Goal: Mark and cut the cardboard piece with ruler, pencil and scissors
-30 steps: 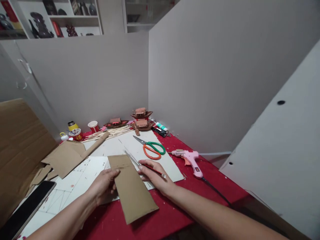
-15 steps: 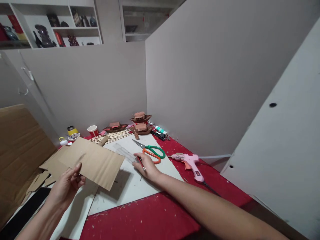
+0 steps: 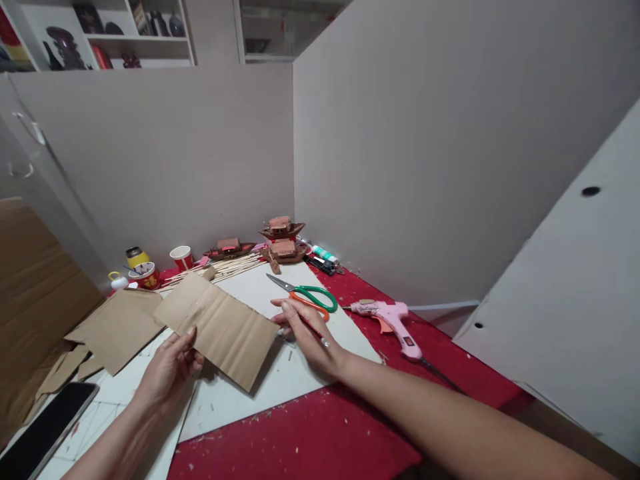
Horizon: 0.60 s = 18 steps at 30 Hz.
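Note:
A rectangular piece of brown cardboard (image 3: 227, 327) is pinched at its left edge between the thumb and fingers of my left hand (image 3: 173, 367). It is tilted above a white sheet (image 3: 215, 413). My right hand (image 3: 315, 340) is at the cardboard's right corner, with a dark red pencil (image 3: 316, 329) tucked in its grip. I cannot tell whether these fingers touch the cardboard. A clear ruler (image 3: 287, 341) shows only as a small bit beneath the right hand; the cardboard and fingers hide the rest. Just beyond that hand lie scissors (image 3: 313, 298) with green and orange handles.
A pink glue gun (image 3: 393, 320) lies on the red cloth (image 3: 290, 443) at right. Model boats (image 3: 285, 251), thin sticks (image 3: 235, 268) and paper cups (image 3: 181, 257) stand at the back. More cardboard (image 3: 123, 327) and a black phone (image 3: 47, 430) are on the left.
The cardboard and my left hand have moved right, toward my right hand. The ruler, which stuck out past my right fingers before, is now mostly hidden. The view has shifted slightly.

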Available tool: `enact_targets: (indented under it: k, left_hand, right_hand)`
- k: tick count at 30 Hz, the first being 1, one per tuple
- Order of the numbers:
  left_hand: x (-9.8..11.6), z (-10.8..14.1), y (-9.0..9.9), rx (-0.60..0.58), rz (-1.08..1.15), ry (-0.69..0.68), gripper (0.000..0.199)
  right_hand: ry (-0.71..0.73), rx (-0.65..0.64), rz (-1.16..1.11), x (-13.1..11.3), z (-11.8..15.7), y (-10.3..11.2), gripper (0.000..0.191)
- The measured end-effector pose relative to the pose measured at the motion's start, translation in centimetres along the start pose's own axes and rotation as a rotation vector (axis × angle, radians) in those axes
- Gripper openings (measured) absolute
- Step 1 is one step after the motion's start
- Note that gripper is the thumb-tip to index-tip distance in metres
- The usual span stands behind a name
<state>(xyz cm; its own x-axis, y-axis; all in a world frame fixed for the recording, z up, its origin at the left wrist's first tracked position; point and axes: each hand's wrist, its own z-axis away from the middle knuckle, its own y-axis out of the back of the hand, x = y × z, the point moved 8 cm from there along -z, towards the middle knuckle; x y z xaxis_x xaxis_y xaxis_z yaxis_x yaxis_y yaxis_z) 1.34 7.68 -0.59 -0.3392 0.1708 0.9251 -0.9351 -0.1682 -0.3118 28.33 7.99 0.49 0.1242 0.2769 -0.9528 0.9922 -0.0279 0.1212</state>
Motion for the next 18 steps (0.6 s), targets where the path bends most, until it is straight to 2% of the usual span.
enact_targets:
  k: [4,10,14,18]
  left_hand:
    - [-0.2,0.4,-0.6,-0.041,-0.014,-0.023,0.039]
    - [-0.3,1.5,-1.4,-0.107,-0.057,-0.039,0.041]
    - [-1.1,2.2,-1.8,-0.154,-0.077,-0.018,0.039]
    - [-3.0,2.6,-2.0,-0.215,-0.15,0.065,0.041]
  right_hand:
    - [-0.103,-0.074,-0.119,0.8,0.0,-0.5,0.053]
    - [-0.289,-0.32,-0.284,1.9,1.2,-3.0,0.041]
    - [-0.34,-0.332,-0.36,2.1,1.6,-3.8,0.038]
    - [-0.386,-0.339,-0.386,2.5,2.0,-4.3,0.037]
